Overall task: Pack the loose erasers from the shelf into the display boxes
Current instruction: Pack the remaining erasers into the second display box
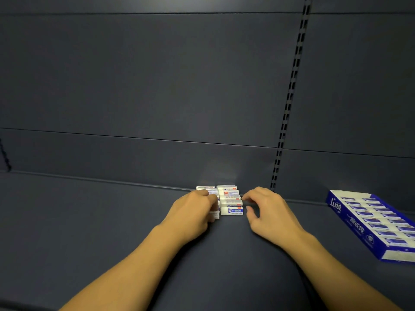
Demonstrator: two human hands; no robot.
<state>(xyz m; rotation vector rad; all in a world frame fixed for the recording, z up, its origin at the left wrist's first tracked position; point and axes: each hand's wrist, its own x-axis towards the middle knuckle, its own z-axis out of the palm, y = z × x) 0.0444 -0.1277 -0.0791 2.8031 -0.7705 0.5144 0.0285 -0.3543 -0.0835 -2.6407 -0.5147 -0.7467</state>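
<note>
Several loose white-and-blue erasers (231, 202) lie in two short rows on the dark shelf (89, 221), near its back wall. My left hand (193, 212) rests on the left row, its fingers curled over a few erasers and hiding most of them. My right hand (267, 209) sits just right of the right row, fingers apart and bent, fingertips close to the erasers' ends but holding nothing. A blue display box (359, 230) lies at the far right, filled with a row of erasers.
The shelf's dark back panel (157, 86) rises right behind the erasers. A slotted upright (289, 97) runs down the panel to the right of them. The display box reaches past the right frame edge.
</note>
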